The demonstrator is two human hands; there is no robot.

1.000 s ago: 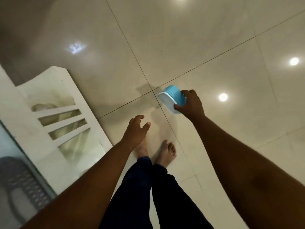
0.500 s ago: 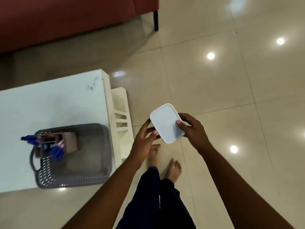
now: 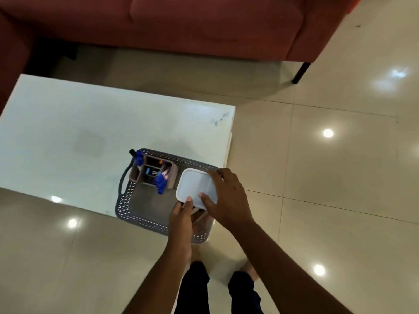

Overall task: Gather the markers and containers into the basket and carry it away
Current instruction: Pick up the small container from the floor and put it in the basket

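While over basket (image 3: 127, 207) rt end: container (image 3: 195, 188) gripped betw left hand (image 3: 181, 219) & right hand (image 3: 229, 200). White square lid, rounded corners; holder w/ blue markers (image 3: 160, 182) alongside.

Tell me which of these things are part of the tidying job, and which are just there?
Part of the job:
grey basket
white-lidded container, held over the basket by both hands: left hand, right hand
pink organiser holding blue markers

Just there:
white table
red sofa
tiled floor
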